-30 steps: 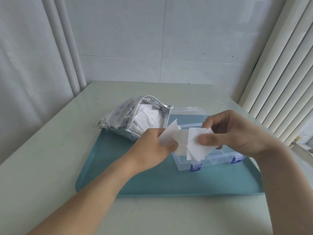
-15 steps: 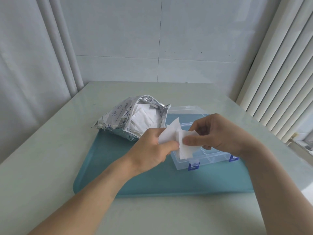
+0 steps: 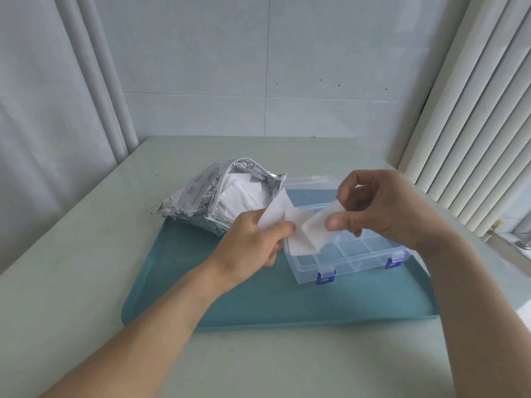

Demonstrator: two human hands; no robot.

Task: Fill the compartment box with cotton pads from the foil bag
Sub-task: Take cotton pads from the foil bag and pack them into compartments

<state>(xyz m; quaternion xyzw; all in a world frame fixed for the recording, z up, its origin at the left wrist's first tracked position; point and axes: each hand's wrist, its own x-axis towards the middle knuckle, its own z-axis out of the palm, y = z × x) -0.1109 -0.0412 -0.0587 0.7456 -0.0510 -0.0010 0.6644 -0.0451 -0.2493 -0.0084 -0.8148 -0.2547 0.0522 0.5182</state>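
Note:
An open silver foil bag (image 3: 198, 196) lies on the back left of the teal tray (image 3: 258, 305), white cotton pads (image 3: 241, 193) showing in its mouth. A clear compartment box (image 3: 353, 257) with blue latches stands open on the tray to the right; the compartments I can see hold nothing. My left hand (image 3: 253, 239) grips a small stack of white pads (image 3: 290, 225) above the box's left end. My right hand (image 3: 382, 205) pinches one pad (image 3: 321, 219) from that stack between thumb and fingers.
The tray sits on a pale green table (image 3: 71, 282). The box's clear lid (image 3: 310, 182) lies back behind it. A wall stands behind the table, with vertical blinds (image 3: 474, 139) on the right and a curtain on the left.
My right hand first closed in on the left hand's stack, then pulled one pad out to the right and up. The left hand stayed over the box's left end.

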